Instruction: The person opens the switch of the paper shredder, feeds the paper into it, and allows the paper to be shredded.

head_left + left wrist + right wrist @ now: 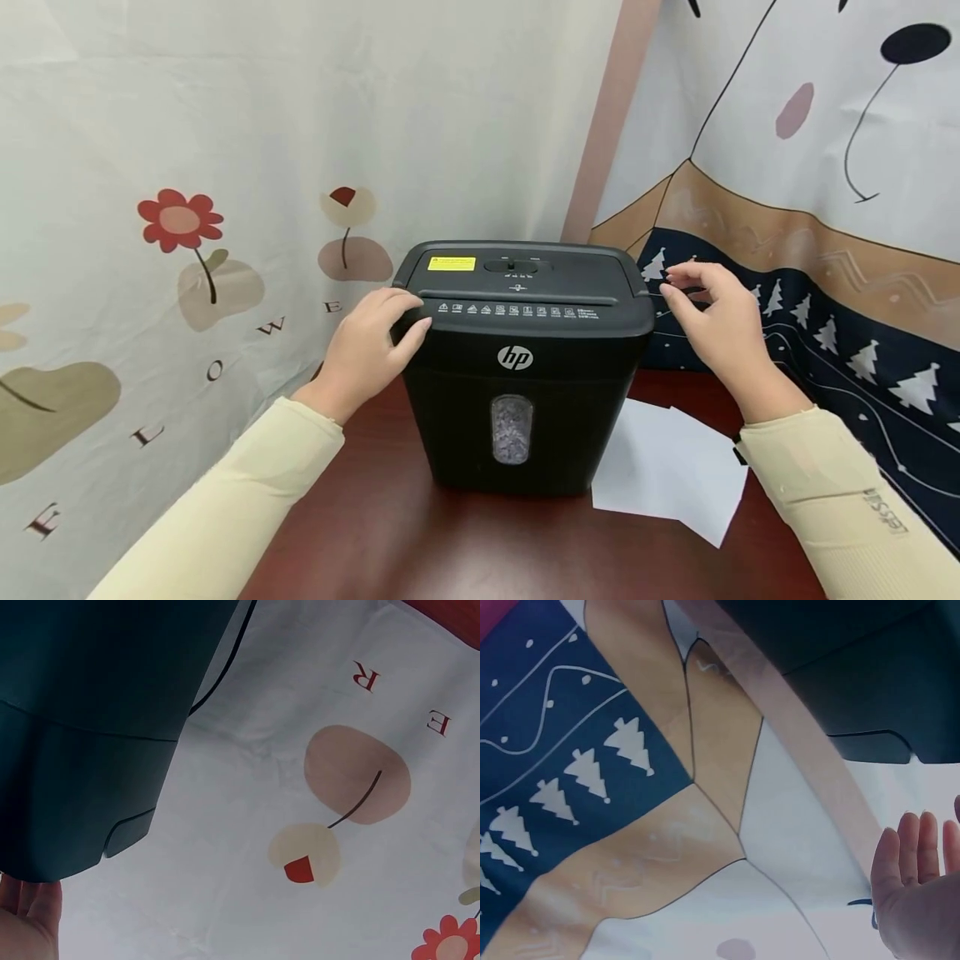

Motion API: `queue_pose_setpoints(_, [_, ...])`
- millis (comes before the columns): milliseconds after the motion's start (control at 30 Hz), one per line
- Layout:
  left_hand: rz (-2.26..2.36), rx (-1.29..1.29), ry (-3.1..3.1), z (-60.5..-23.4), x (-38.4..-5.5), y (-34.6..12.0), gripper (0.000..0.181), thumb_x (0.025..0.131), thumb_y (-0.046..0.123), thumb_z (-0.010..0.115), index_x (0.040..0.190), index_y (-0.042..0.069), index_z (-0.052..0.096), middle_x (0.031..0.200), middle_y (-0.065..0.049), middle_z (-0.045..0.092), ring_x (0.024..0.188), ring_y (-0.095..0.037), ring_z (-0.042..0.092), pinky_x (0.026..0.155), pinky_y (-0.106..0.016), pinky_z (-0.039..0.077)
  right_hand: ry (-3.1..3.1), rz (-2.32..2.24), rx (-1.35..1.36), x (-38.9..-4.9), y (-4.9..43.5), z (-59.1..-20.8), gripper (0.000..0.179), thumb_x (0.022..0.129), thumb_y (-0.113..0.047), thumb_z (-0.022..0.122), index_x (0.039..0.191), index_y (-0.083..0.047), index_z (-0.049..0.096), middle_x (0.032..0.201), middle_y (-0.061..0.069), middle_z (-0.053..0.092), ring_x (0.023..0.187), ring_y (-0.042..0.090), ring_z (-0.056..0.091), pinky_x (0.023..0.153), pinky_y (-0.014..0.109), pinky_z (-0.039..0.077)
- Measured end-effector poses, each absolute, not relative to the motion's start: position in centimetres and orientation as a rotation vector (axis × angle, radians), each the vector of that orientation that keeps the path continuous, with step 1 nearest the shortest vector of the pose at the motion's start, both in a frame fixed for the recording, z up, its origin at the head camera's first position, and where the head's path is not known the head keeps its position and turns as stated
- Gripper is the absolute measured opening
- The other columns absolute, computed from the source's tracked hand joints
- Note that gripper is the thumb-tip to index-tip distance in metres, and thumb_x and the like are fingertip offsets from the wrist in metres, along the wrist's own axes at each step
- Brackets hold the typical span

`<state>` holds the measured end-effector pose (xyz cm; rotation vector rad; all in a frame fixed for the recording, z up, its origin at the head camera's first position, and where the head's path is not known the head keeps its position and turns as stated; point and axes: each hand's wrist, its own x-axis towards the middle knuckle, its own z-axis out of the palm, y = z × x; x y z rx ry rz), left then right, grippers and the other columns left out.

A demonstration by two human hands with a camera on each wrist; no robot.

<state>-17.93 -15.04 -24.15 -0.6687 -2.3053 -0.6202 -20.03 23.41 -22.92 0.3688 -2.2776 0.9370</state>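
A black HP paper shredder (457, 392) stands upright on the table, with a slot across its lid and shredded paper behind a small front window (512, 429). My left hand (367, 342) touches the lid's left front corner, fingers on the top edge and thumb toward the front. In the left wrist view, the fingers of that left hand (30, 919) meet the shredder's dark body (82, 772). My right hand (720, 329) is held in the air just right of the lid, apart from it. The right wrist view shows this right hand (919, 892) with fingers extended and holding nothing.
White paper sheets (667, 467) lie overlapping on the dark red table (360, 533), right of the shredder. Behind hangs a pale flower-print curtain (247, 125), with a tree-patterned cloth (847, 333) at the right. A black cord (229, 664) runs behind the shredder.
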Motion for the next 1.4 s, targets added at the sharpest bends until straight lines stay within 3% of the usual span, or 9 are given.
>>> queue_pose_setpoints(300, [-0.586,-0.741,-2.207,-25.3,-18.2,-15.1,0.022,0.084,0.01,0.072,0.1,-0.004,0.067,0.104,-0.015,0.065,0.1,-0.03,0.058,0.086,-0.044,0.05,-2.274,0.954,0.255,-19.4,25.0,-24.7,0.025,0.094,-0.01,0.062,0.115,0.004,0.063,0.11,0.018,0.064,0.097,0.016,0.054,0.082,0.003,0.036])
queue_pose_setpoints(500, [-0.572,-0.756,-2.147,-25.9,-18.5,-15.5,0.021,0.081,0.007,0.073,0.097,-0.004,0.068,0.103,-0.014,0.065,0.099,-0.03,0.059,0.084,-0.043,0.05,-2.299,0.977,0.201,-19.4,25.9,-26.1,0.026,0.095,-0.014,0.06,0.115,0.003,0.063,0.111,0.018,0.064,0.098,0.024,0.057,0.08,0.003,0.036])
queue_pose_setpoints(700, [-0.598,-0.772,-2.108,-26.4,-18.8,-15.7,0.022,0.08,0.005,0.073,0.099,-0.005,0.068,0.103,-0.014,0.065,0.099,-0.03,0.059,0.084,-0.041,0.049,-2.329,0.994,0.109,-18.9,27.4,-28.1,0.026,0.096,-0.016,0.06,0.114,0.003,0.063,0.11,0.018,0.064,0.095,0.003,0.05,0.079,0.004,0.037])
queue_pose_setpoints(1033, [-0.617,-0.771,-2.063,-26.8,-18.9,-15.5,0.022,0.078,0.006,0.073,0.097,-0.004,0.069,0.103,-0.013,0.066,0.098,-0.028,0.059,0.075,-0.033,0.048,-2.43,1.045,-0.155,-17.3,30.7,-33.1,0.031,0.098,-0.021,0.057,0.12,0.001,0.059,0.114,0.017,0.062,0.09,-0.006,0.043,0.073,0.005,0.037])
queue_pose_setpoints(1133, [-0.627,-0.762,-2.047,-26.8,-19.0,-15.4,0.022,0.078,0.006,0.072,0.097,-0.003,0.068,0.102,-0.014,0.066,0.097,-0.028,0.059,0.077,-0.034,0.047,-2.469,1.07,-0.266,-17.0,31.6,-34.8,0.035,0.099,-0.022,0.054,0.124,0.001,0.057,0.117,0.019,0.06,0.094,0.003,0.048,0.069,0.008,0.038])
queue_pose_setpoints(1267, [-0.643,-0.745,-2.033,-27.0,-19.1,-15.3,0.022,0.078,0.008,0.071,0.097,-0.003,0.069,0.102,-0.014,0.065,0.097,-0.029,0.059,0.079,-0.034,0.046,-2.519,1.137,-0.451,-16.9,32.6,-37.1,0.041,0.1,-0.023,0.051,0.131,0.004,0.05,0.124,0.023,0.056,0.105,0.027,0.053,0.066,0.01,0.039])
queue_pose_setpoints(1333, [-0.64,-0.74,-2.036,-27.1,-19.1,-15.3,0.022,0.078,0.009,0.071,0.097,-0.003,0.069,0.102,-0.014,0.065,0.098,-0.029,0.059,0.077,-0.034,0.046,-2.533,1.171,-0.551,-16.9,33.1,-38.4,0.044,0.1,-0.022,0.051,0.135,0.005,0.047,0.128,0.026,0.053,0.112,0.035,0.054,0.071,0.016,0.046])
queue_pose_setpoints(1400, [-0.638,-0.735,-2.038,-27.2,-19.1,-15.3,0.023,0.079,0.01,0.07,0.097,-0.003,0.069,0.103,-0.014,0.065,0.098,-0.029,0.059,0.076,-0.034,0.047,-2.534,1.205,-0.636,-16.8,33.6,-39.8,0.047,0.1,-0.021,0.05,0.138,0.007,0.042,0.131,0.029,0.049,0.117,0.04,0.051,0.082,0.029,0.052])
